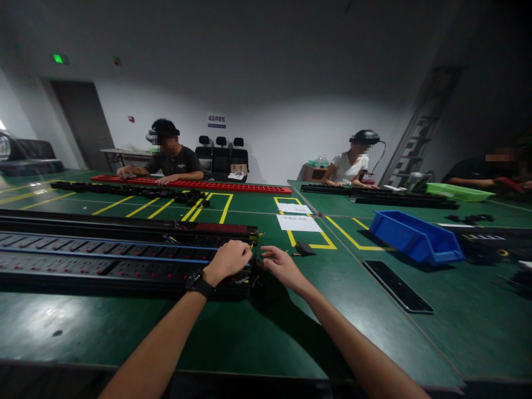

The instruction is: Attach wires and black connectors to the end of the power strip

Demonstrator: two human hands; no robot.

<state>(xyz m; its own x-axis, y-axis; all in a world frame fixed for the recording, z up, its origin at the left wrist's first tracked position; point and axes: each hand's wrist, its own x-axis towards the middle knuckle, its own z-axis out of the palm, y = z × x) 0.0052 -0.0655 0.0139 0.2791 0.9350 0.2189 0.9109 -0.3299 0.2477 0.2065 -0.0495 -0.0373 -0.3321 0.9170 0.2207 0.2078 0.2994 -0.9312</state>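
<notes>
Several long black power strips (124, 265), with rows of sockets and red dots, lie side by side on the green table and run off to the left. My left hand (228, 259), a black watch on its wrist, lies over the strips' right end, fingers curled down round it. Just off that end, my right hand (282, 267) faces it with bent fingers at a small dark part (256, 271). Shadow hides what the right fingertips hold. Short wires (243, 280) show at the strip's end. A small black piece (305, 249) lies beyond my right hand.
A blue bin (415, 235) and a dark phone (398, 286) lie to the right. Paper sheets (298, 223) and yellow tape lines mark the table. Across it, co-workers sit by a red slotted rail (249, 188), black strips (403, 198) and a green tray (457, 192).
</notes>
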